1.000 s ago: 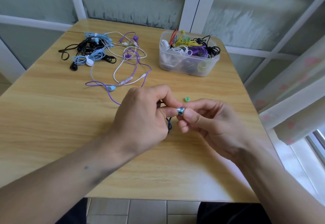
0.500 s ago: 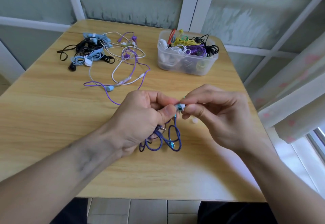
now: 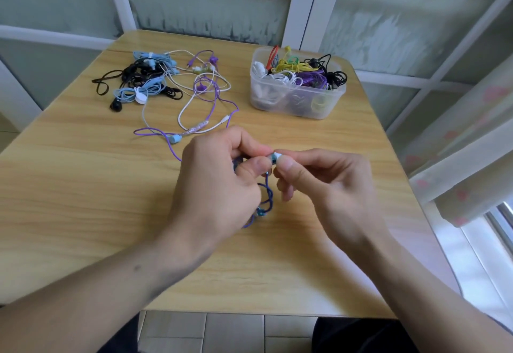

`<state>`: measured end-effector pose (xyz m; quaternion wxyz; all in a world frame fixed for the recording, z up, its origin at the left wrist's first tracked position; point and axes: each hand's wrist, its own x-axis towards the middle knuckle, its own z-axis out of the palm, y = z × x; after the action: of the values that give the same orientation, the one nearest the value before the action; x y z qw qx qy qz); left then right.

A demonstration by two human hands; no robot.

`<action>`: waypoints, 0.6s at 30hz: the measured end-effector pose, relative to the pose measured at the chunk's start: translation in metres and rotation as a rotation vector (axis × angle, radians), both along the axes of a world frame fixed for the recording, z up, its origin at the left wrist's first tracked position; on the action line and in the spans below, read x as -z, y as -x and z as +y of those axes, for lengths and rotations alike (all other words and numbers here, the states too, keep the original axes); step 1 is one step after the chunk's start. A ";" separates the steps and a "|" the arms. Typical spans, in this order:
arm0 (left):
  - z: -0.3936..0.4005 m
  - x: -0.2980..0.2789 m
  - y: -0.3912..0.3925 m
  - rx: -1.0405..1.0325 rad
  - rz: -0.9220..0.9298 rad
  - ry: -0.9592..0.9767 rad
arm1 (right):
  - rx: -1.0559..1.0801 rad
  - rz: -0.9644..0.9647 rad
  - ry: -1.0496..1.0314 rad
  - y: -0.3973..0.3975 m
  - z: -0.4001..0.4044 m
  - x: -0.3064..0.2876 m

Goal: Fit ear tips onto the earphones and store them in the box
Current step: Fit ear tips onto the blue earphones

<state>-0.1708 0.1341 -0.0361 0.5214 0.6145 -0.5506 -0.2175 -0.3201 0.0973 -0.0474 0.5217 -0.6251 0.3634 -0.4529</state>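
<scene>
Over the middle of the wooden table (image 3: 83, 186), my left hand (image 3: 219, 183) grips a dark blue earphone, its earbud (image 3: 272, 159) pinched between thumb and forefinger. The blue cable (image 3: 268, 194) hangs in loops below my fingers. My right hand (image 3: 319, 178) pinches a white ear tip (image 3: 277, 155) against the earbud's end. The clear plastic box (image 3: 294, 103), full of coiled earphones in several colours, stands at the back right.
A tangle of loose earphones (image 3: 155, 83), black, light blue, white and purple, lies at the back left. A purple cable (image 3: 172, 141) trails from it toward my left hand. A curtain (image 3: 458, 158) hangs past the table's right edge.
The green ear tip on the table a second ago is hidden behind my right hand. Both hands stayed together at the earbud, and the blue cable dropped into view below them.
</scene>
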 end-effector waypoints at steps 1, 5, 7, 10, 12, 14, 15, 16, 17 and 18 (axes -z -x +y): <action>-0.001 0.002 -0.001 -0.007 -0.070 0.060 | -0.016 -0.040 -0.063 -0.001 0.000 0.000; -0.005 0.007 -0.004 -0.001 -0.350 0.238 | -0.042 -0.105 -0.183 -0.001 0.000 0.001; -0.007 0.008 -0.005 0.001 -0.409 0.251 | -0.037 -0.072 -0.162 0.001 0.001 -0.001; -0.009 0.007 -0.008 0.023 -0.338 0.262 | -0.042 0.008 -0.053 0.004 0.000 -0.006; -0.009 0.006 -0.009 0.050 -0.280 0.262 | -0.047 0.021 0.009 0.005 -0.002 -0.007; -0.010 0.007 -0.009 0.077 -0.230 0.253 | -0.030 0.003 0.030 0.005 -0.004 -0.008; -0.010 0.007 -0.009 0.086 -0.210 0.251 | -0.023 -0.011 0.030 0.005 -0.004 -0.008; -0.011 0.007 -0.009 0.090 -0.197 0.252 | -0.020 -0.023 0.036 0.005 -0.004 -0.009; -0.010 0.008 -0.010 0.092 -0.189 0.254 | -0.023 -0.031 0.046 0.005 -0.004 -0.010; -0.011 0.008 -0.010 0.094 -0.184 0.256 | -0.031 -0.038 0.056 0.005 -0.004 -0.010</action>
<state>-0.1611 0.1233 -0.0440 0.5321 0.5339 -0.6474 -0.1128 -0.3255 0.0938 -0.0371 0.5176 -0.6362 0.3308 -0.4668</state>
